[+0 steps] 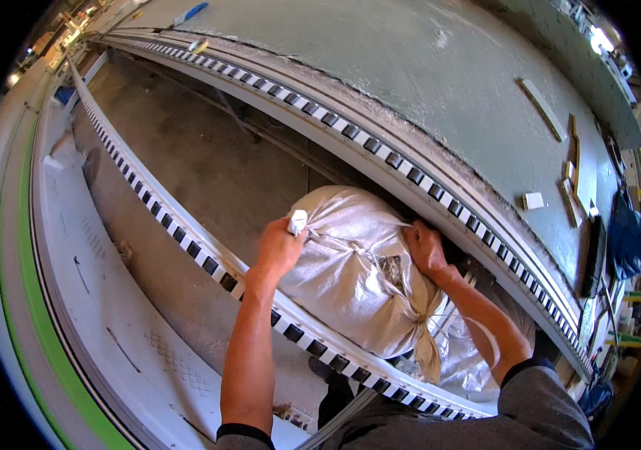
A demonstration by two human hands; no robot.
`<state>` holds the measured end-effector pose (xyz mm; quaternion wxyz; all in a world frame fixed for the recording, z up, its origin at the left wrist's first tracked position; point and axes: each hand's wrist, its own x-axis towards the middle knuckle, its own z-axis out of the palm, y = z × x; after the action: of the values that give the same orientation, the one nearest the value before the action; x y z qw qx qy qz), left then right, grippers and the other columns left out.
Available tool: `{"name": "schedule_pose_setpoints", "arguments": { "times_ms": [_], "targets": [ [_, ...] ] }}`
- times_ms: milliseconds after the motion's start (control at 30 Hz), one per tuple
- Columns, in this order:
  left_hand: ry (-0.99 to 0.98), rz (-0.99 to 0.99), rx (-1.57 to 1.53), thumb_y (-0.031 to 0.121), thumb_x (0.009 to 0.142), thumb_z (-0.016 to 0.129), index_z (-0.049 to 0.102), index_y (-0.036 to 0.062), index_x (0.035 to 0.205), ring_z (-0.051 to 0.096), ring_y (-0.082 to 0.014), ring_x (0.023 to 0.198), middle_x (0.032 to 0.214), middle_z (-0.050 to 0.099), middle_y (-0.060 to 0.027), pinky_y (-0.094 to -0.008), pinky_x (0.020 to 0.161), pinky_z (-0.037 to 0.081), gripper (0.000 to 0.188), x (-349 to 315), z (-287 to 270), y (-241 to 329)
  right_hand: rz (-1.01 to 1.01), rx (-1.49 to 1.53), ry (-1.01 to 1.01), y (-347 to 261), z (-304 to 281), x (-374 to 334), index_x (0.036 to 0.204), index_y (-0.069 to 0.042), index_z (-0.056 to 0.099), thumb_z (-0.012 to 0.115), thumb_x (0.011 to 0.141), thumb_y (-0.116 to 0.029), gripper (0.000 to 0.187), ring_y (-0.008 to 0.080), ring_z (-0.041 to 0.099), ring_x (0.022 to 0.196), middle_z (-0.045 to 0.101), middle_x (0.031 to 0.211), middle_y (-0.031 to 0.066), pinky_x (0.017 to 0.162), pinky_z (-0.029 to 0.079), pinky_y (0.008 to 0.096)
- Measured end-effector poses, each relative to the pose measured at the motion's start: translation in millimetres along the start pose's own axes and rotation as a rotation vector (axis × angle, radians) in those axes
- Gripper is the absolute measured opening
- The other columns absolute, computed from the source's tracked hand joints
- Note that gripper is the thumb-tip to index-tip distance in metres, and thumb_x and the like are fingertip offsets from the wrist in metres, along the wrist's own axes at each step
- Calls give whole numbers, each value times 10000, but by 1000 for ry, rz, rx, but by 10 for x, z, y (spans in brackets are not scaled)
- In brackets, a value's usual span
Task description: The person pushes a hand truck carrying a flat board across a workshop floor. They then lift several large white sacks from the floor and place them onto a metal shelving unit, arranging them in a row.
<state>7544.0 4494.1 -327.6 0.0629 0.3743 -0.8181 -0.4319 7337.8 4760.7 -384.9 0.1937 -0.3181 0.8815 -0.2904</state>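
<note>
A large white woven sack (358,274), tied shut at its neck with a strip, lies between two long rails with black-and-white slotted tracks. My left hand (279,247) grips a bunched corner of the sack at its upper left. On the sack's right side, close to the far rail (380,146), my right hand (425,249) presses against the fabric. Both forearms reach in from the lower edge, and a second sack is partly visible underneath.
The near rail (185,240) curves from upper left to lower right over a dusty concrete floor (200,157). A grey-green surface (425,67) beyond the far rail carries small wooden strips and blocks (534,200). A blue bag (630,236) hangs at right.
</note>
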Motion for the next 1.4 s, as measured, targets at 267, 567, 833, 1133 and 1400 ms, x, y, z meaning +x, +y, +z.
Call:
{"name": "schedule_pose_setpoints", "arguments": {
  "times_ms": [267, 567, 833, 1133, 1400],
  "targets": [
    [123, 319, 483, 392, 878, 685, 613, -2, 1129, 555, -374, 1180, 1140, 619, -199, -473, 939, 456, 473, 115, -90, 400, 7, 122, -44, 67, 64, 134, 1015, 16, 676, 424, 1011, -388, 476, 450, 622, 967, 655, 1014, 280, 862, 470, 471],
    [-161, 389, 500, 389, 883, 672, 640, 4, 1040, 642, -376, 975, 1002, 666, -227, -509, 846, 491, 418, 194, 513, 595, 56, 200, 26, -42, -52, -127, 881, 47, 651, 517, 996, -367, 450, 321, 614, 694, 600, 790, 290, 684, 468, 433],
    [-182, 531, 327, 295, 921, 624, 675, 18, 867, 660, -393, 721, 720, 656, -214, -499, 664, 510, 287, -189, 398, 491, -13, 253, 19, -20, -223, -365, 889, 51, 645, 521, 992, -297, 383, 308, 609, 669, 611, 774, 254, 660, 470, 412],
    [-61, 418, -47, 283, 987, 582, 646, 2, 890, 596, -352, 563, 622, 581, -203, -438, 544, 431, 304, -636, 125, 744, 39, 369, 58, -167, -455, -617, 759, 36, 604, 546, 999, -306, 422, 104, 414, 614, 468, 598, 58, 558, 396, 362],
    [153, 475, 76, 333, 977, 594, 572, 16, 792, 557, -352, 549, 607, 543, -204, -448, 553, 428, 367, -87, 679, 674, -107, 196, 55, -311, -626, -813, 1186, 0, 590, 662, 913, -287, 403, 281, 609, 934, 612, 1037, 187, 816, 496, 394]
  ]
}}
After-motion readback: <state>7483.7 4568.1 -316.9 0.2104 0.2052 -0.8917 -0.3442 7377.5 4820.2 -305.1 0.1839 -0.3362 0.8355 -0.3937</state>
